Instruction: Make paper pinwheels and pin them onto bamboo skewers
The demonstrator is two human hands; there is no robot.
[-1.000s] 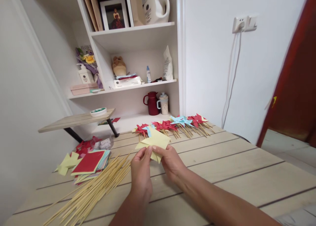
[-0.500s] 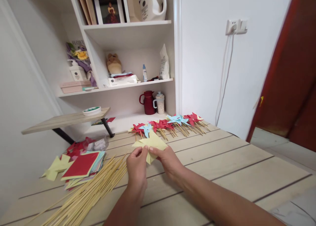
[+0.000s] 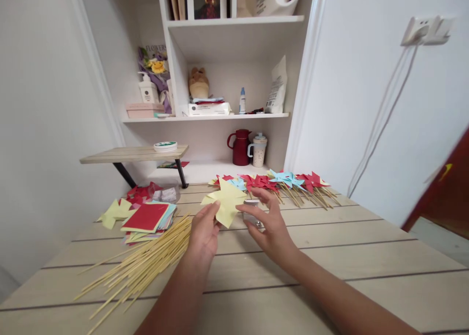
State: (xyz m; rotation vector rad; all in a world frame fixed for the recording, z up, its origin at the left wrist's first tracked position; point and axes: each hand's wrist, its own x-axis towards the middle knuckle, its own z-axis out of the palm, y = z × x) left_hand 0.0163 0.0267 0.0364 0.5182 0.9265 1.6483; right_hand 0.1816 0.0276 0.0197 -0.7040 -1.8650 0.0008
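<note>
A pale yellow paper pinwheel (image 3: 227,199), folded with pointed blades, is pinched near its lower left by my left hand (image 3: 205,229). Just to its right, my right hand (image 3: 270,230) has its fingers spread, with the index fingertip close to the paper's edge. Behind those fingers a small whitish-grey object (image 3: 250,211) with a shiny spot shows in part; its kind is unclear. A loose bundle of thin wooden sticks (image 3: 146,261) lies left of my left arm.
Finished pinwheels on sticks (image 3: 287,179) in red, blue and yellow lie along the table's back. At left are stacked coloured paper squares (image 3: 146,217), another yellow folded pinwheel (image 3: 116,213) and a clear container (image 3: 166,194). A raised wooden shelf (image 3: 134,154) stands behind them.
My right hand has let go of the yellow pinwheel and opened beside it, while my left hand keeps its pinch. The whitish-grey object now shows. The camera view has turned right-to-left, shifting the scene rightward.
</note>
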